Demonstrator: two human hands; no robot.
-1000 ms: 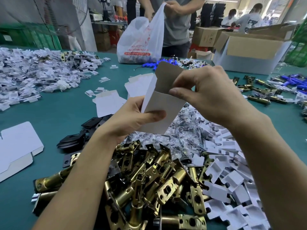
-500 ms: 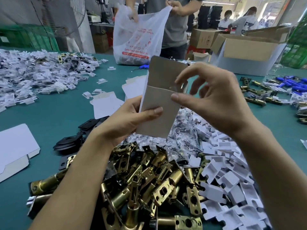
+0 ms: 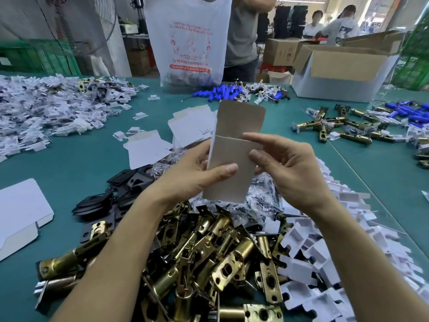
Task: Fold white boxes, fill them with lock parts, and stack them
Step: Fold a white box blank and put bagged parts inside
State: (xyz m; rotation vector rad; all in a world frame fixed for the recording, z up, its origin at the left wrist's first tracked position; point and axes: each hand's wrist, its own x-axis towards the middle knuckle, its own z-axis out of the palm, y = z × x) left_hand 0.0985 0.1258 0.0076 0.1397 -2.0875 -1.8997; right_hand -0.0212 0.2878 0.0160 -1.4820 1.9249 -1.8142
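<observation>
Matt grey-brown paperboard inside the box (image 3: 234, 163), white outside; glossy brass-toned metal on the latches (image 3: 222, 259); smooth matt teal across the surface (image 3: 69, 163); thin translucent plastic for the bag (image 3: 188, 43)

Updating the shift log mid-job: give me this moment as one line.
step: folding box | left hand: grips box | right hand: thumb and forefinger at flap crease | flap: up | latches: piled below
</observation>
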